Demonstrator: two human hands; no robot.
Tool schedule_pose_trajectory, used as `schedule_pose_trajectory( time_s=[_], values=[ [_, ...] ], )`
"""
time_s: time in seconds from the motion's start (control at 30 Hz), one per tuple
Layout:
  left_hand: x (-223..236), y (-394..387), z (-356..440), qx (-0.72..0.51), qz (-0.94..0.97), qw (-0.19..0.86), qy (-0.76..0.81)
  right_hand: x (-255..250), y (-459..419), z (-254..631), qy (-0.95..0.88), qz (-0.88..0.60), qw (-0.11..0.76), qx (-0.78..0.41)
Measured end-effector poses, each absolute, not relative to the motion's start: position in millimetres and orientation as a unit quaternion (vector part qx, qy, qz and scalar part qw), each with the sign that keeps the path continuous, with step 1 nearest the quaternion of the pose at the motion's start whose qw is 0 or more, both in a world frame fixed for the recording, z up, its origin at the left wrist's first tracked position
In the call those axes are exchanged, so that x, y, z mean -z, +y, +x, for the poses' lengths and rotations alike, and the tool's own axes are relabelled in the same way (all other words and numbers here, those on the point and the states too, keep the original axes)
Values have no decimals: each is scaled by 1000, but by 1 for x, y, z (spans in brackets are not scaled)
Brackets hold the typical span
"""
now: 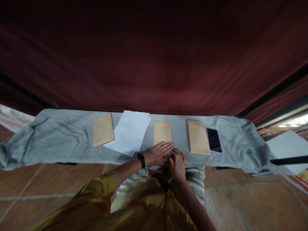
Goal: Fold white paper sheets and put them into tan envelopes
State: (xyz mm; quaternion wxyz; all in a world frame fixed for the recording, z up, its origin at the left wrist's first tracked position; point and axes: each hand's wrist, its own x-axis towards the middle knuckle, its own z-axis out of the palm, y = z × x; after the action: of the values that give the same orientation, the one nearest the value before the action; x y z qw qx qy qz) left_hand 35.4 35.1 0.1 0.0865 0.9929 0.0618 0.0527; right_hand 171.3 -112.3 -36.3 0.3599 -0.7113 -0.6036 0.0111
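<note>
My left hand (160,152), with a black band on its wrist, lies flat with its fingers stretched out over the near end of a tan envelope (162,131). That end of the envelope is hidden under the hand. Just to the right, my right hand (178,163) is at the near edge of the cloth-covered surface. Its fingers are bent and its thumb points toward the left hand. What lies between them, if anything, is dark and cannot be made out. White paper sheets (131,133) lie to the left, and a thicker tan envelope stack (198,137) to the right.
Another tan envelope (103,130) lies at the left, its corner touching the sheets. A phone (214,140) rests beside the right-hand stack. Grey cloth (64,138) covers the narrow surface, with a dark red fabric wall (154,80) behind. Tiled floor (231,202) shows below.
</note>
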Motion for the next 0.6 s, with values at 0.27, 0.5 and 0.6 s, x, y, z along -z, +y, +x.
schedule_pose_trajectory(
  time_s=[0.27, 0.5, 0.6],
  values=[
    [-4, 17, 23, -59, 992, 94, 67, 36, -114, 170, -611, -724, 321, -17],
    [-2, 15, 23, -73, 992, 74, 66, 30, -102, 188, -625, -706, 326, -73],
    [3, 15, 23, -68, 993, 60, 71, 27, -81, 197, -670, -675, 294, -95]
  ],
)
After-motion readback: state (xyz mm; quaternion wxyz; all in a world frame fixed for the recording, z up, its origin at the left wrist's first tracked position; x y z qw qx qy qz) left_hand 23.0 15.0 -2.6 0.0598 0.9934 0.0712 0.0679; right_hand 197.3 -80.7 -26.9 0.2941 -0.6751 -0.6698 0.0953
